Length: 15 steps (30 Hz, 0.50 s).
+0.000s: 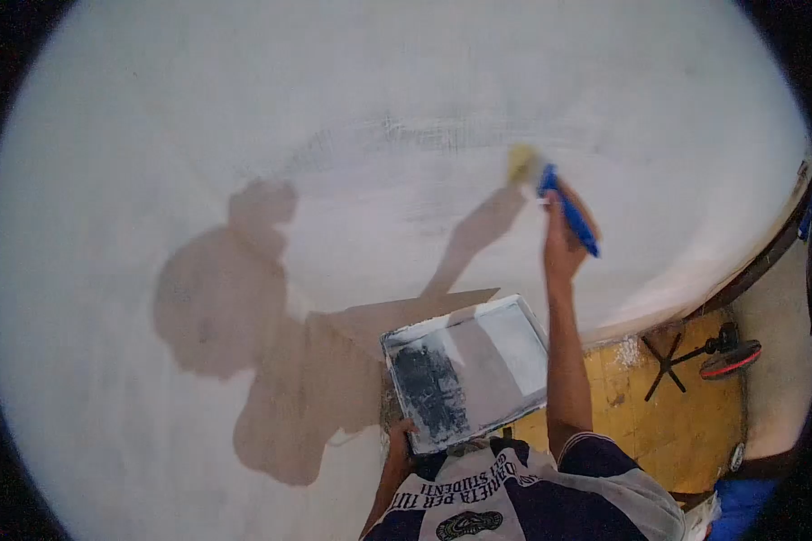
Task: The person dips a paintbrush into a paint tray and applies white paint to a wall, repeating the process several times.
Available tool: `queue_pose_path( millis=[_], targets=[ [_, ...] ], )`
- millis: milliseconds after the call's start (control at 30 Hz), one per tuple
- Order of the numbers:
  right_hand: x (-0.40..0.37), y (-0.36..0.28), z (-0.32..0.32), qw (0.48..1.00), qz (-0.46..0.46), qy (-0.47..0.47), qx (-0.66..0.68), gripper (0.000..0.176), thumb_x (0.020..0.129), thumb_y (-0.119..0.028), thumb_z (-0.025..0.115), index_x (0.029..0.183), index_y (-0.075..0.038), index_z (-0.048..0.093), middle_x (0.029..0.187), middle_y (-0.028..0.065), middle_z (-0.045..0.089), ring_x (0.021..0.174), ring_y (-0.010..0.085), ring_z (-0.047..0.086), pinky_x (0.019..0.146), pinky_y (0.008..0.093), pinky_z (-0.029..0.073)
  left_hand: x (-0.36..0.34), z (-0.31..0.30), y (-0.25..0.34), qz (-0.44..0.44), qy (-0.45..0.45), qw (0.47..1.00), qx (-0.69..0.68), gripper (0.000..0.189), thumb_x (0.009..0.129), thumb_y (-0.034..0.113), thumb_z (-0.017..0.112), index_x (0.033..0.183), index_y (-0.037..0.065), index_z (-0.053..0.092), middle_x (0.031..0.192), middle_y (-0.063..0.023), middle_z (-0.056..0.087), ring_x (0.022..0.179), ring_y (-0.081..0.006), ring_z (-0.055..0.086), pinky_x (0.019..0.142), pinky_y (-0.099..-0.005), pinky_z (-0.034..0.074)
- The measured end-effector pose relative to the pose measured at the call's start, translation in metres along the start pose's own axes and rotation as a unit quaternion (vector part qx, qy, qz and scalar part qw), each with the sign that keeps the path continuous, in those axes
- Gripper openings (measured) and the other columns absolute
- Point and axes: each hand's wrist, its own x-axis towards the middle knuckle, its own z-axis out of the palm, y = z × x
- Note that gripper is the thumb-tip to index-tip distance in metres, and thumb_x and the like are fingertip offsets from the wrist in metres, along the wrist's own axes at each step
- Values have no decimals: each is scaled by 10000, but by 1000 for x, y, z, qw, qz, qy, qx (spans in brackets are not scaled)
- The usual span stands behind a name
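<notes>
My right hand [570, 230] is wrapped round the blue handle of a paintbrush [568, 212]. Its pale yellow bristles [521, 164] are at the white wall [352, 225], slightly blurred. Greyish streaks show on the wall above and left of the brush. Low in the view, my left hand [401, 440] grips the near left edge of a paint tray [505, 419], with most of its fingers hidden. The tray is tilted, with white paint coating much of it and a dark patch on its left side.
My shadow [216, 307] falls on the wall at left. A yellowish tiled floor [632, 397] lies below right, where a black stand fan [722, 352] with a red rim stands. Something blue [744, 507] is at the lower right corner. A dark edge [749, 266] borders the wall's right side.
</notes>
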Motion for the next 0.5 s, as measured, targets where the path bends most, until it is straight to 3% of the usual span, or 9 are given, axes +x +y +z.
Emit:
queue_pose_path(
  millis=[33, 133, 233, 333, 433, 500],
  targets=[
    [8, 0, -15, 998, 21, 51, 38, 211, 951, -38, 714, 1146, 40, 739, 1042, 131, 766, 961, 155, 704, 852, 302, 571, -10, 11, 10, 22, 18, 999, 17, 464, 703, 189, 635, 1133, 13, 635, 1027, -99, 669, 939, -279, 656, 887, -420, 547],
    [30, 14, -65, 992, -41, 94, -76, 269, 976, -116, 712, 1174, 65, 721, 1084, 159, 748, 875, 184, 713, 739, 309, 613, -24, 23, 23, 41, 43, 998, 35, 419, 710, 195, 636, 1090, 18, 633, 1005, -99, 659, 921, -277, 647, 871, -420, 542],
    [42, 18, -80, 963, -106, 148, -197, 274, 979, -107, 702, 1180, 79, 715, 1046, 170, 757, 883, 192, 711, 760, 324, 603, -23, 29, 30, 42, 59, 997, 39, 376, 717, 201, 637, 1048, 23, 631, 983, -98, 650, 903, -275, 639, 855, -420, 538],
    [41, 16, -59, 962, -137, 112, -206, 265, 980, -99, 695, 1185, 67, 719, 1064, 158, 764, 914, 195, 718, 818, 340, 590, -25, 34, 35, 38, 73, 996, 39, 335, 723, 207, 637, 1006, 28, 630, 961, -97, 640, 885, -273, 630, 839, -421, 533],
    [11, 15, -7, 959, -151, 34, -238, 184, 914, -85, 732, 1088, -46, 776, 945, 137, 769, 803, 239, 737, 704, 324, 558, -28, 38, 38, 38, 85, 995, 42, 295, 730, 213, 638, 963, 32, 628, 939, -96, 631, 867, -271, 621, 823, -421, 528],
    [-18, 10, 35, 967, -152, 8, -204, 177, 872, -93, 742, 1045, -89, 779, 907, 130, 756, 801, 270, 725, 715, 383, 556, -30, 42, 40, 37, 94, 994, 45, 271, 734, 217, 639, 935, 36, 627, 925, -96, 624, 855, -269, 615, 812, -421, 525]
  ],
)
